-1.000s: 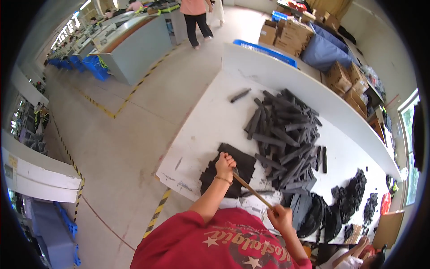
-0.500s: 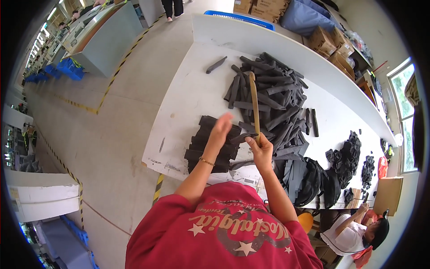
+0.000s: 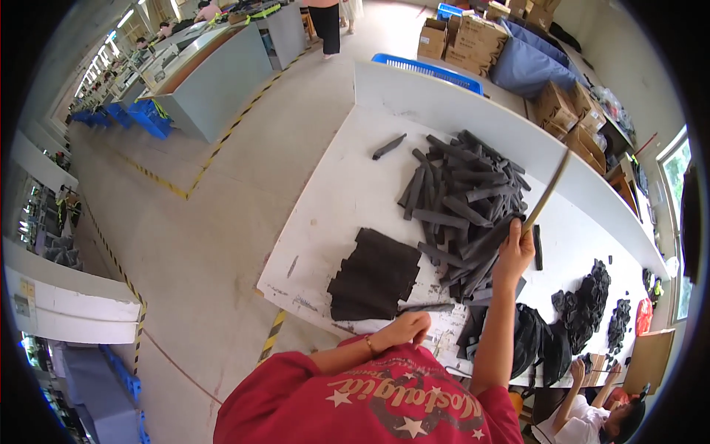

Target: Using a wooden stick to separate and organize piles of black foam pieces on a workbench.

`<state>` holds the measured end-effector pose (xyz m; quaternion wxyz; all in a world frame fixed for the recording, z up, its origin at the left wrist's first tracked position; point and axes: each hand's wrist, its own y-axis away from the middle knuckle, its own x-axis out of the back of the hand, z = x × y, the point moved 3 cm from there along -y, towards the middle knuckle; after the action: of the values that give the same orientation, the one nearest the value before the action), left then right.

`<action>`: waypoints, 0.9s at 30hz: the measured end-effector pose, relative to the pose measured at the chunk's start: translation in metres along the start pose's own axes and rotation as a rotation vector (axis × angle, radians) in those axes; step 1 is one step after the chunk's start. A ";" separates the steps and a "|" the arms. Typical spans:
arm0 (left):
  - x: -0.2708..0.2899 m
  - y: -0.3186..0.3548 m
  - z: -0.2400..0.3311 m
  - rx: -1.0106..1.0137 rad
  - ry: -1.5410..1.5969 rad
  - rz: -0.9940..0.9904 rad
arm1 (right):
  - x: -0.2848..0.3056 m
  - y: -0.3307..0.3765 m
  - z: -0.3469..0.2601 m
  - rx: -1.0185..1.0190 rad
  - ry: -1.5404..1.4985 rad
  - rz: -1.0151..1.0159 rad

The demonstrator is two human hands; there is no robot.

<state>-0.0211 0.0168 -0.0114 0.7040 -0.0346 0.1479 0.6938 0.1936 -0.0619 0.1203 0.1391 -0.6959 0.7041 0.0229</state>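
My right hand (image 3: 515, 251) is closed round the lower end of a long, thin wooden stick (image 3: 549, 191), which slants up and to the right. At its thumb and fingertips lies the end of a dark fabric tube (image 3: 497, 238); whether it is also gripped is unclear. Behind that hand spreads a heap of black-grey fabric tubes (image 3: 462, 177). My left hand (image 3: 409, 328) is drawn in near my shirt at the table's front edge, fingers curled and their inner side hidden. Beyond it rests a narrow dark strip (image 3: 429, 308). Flattened black pieces (image 3: 373, 275) lie overlapped in a stack to the left.
One loose tube (image 3: 389, 146) lies apart on the white table (image 3: 318, 189). A raised board (image 3: 444, 96) borders the far side. Rightward are a black bag (image 3: 534, 340), piles of black pieces (image 3: 584, 300) and a seated person in white (image 3: 584, 422).
My left hand has pulled back from the flattened pieces toward my shirt. My right hand has moved right and away from me with the stick, which now tilts right. The view has shifted.
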 end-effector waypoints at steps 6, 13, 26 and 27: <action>0.055 -0.052 0.081 -0.375 0.219 0.353 | -0.001 0.066 0.029 -0.190 0.401 -0.520; 0.048 -0.066 0.055 -0.113 0.648 0.337 | -0.008 0.103 0.032 -0.443 0.076 -0.540; 0.060 -0.020 -0.035 0.058 -0.348 0.558 | 0.027 -0.008 0.012 0.073 0.605 -0.092; 0.065 -0.012 -0.040 0.073 -0.343 0.536 | 0.034 -0.023 0.004 0.318 0.763 -0.055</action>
<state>-0.0157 0.0690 -0.0678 0.5115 0.1480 0.0557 0.8446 0.2176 -0.0948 0.1127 -0.0253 -0.6429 0.6811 -0.3495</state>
